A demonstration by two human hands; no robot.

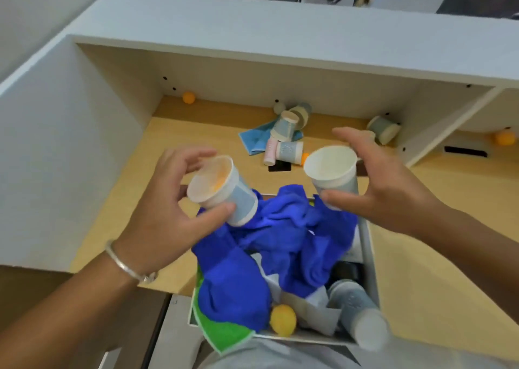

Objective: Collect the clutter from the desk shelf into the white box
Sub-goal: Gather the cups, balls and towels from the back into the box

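Both hands hover directly above the white box, and that is the relation the coming drop turns on: the box lies straight below and slightly toward the person, so each cup only has to come down and be let go. The left hand grips a paper cup between thumb and curled fingers; the cup is tilted, its long axis leaning down to the right, mouth up toward the camera, with something orange inside, probably a ball, though blur makes that uncertain. The right hand holds a second paper cup nearly upright, thumb on its lower wall and fingers spread round the far side. Both cups are thin, smooth, tapered paper with a pale blue-grey band. The box is already crowded with a crumpled blue cloth of soft towel-like fabric, a green cloth at the near corner, a yellow ball and another cup lying on its side. On the wooden shelf behind, more cups lie tumbled on a light blue cloth, one cup sits further right, and an orange ball rests at the back left.
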